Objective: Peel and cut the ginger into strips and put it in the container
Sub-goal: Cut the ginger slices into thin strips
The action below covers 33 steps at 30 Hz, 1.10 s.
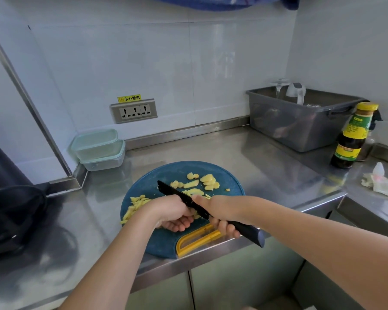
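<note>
On the stainless counter, biggest item first: a grey plastic tub sits back right, well clear of the action. Centre stage is the round blue cutting board, hanging slightly over the near edge. Back left in the corner are two stacked lidded containers, well apart from the board and closed, so nothing has gone in yet. A dark sauce bottle stands far right.

Now the black knife: the right hand is wrapped round its handle, blade angled across the board. The left hand is curled, fingertips tucked, pinning a ginger piece against the blade; most of that piece is hidden.

Peeled ginger slices, pale yellow and moist-looking, lie scattered on the far side of the board. Cut ginger strips are heaped at its left edge. My read is that this stuff is light, firm and fibrous, probably a little slick when cut, so hold a slice flat from above with knuckles forward, and gather the strips in a loose pinch.
</note>
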{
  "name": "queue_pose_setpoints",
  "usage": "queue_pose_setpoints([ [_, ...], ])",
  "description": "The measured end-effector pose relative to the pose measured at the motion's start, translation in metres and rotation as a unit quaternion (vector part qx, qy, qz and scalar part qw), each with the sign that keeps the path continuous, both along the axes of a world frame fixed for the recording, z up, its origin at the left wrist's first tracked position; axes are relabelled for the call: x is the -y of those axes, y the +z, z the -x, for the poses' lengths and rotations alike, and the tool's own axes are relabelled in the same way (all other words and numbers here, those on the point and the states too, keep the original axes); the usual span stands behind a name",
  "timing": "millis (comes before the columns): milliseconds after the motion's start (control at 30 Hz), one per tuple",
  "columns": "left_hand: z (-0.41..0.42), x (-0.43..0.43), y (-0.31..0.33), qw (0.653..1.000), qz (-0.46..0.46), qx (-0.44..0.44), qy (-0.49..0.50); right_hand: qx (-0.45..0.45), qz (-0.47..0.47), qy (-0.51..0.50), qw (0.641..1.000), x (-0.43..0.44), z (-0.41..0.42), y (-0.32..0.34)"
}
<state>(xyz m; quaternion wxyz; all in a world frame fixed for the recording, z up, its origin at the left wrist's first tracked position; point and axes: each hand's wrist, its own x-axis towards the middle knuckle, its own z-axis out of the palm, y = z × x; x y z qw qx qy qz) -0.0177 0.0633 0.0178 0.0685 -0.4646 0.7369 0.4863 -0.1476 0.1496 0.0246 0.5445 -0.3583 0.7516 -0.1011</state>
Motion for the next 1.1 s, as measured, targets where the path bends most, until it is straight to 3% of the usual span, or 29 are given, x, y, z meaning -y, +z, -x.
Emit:
queue_pose_setpoints([
  [167,0.001,0.005,-0.002,1.000,-0.023,-0.003,0.002,0.084,-0.015,-0.029,0.996,0.002,0.011,0.001],
  [433,-0.005,0.006,-0.006,0.999,-0.034,-0.030,0.005,-0.166,0.044,0.049,0.984,0.020,-0.032,0.000],
  [933,-0.008,0.005,-0.001,0.995,-0.080,-0.057,-0.002,0.066,0.043,0.002,0.997,0.008,0.032,0.024],
  [1100,-0.007,0.006,0.002,0.995,-0.089,-0.052,-0.009,0.025,0.064,0.021,0.997,-0.006,0.028,0.032],
])
